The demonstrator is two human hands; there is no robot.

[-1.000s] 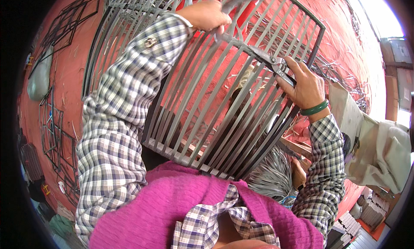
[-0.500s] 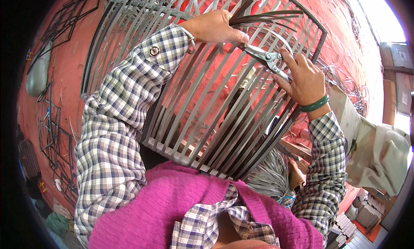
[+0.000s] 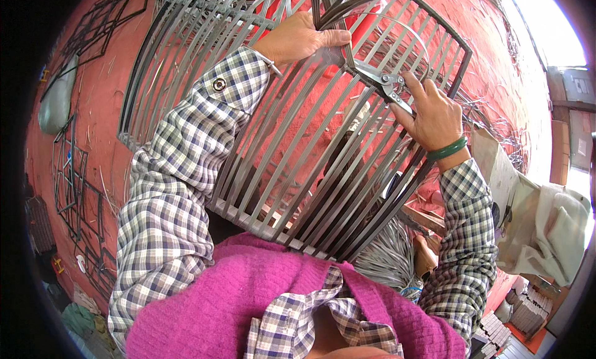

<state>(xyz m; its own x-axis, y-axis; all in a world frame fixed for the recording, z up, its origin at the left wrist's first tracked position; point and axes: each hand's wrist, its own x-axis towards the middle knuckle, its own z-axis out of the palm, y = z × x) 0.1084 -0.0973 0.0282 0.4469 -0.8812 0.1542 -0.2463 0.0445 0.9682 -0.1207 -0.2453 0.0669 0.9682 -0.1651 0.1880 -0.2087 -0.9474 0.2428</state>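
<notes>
At the frame's (image 3: 298, 172) top, the left hand (image 3: 298, 39) pinches grey strips (image 3: 329, 11). Just right, the right hand (image 3: 434, 117) grips pliers (image 3: 382, 82), nose pointing left toward them.

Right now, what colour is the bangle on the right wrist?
Green: a smooth green bangle on the right hand, clearest in the head view.
</notes>
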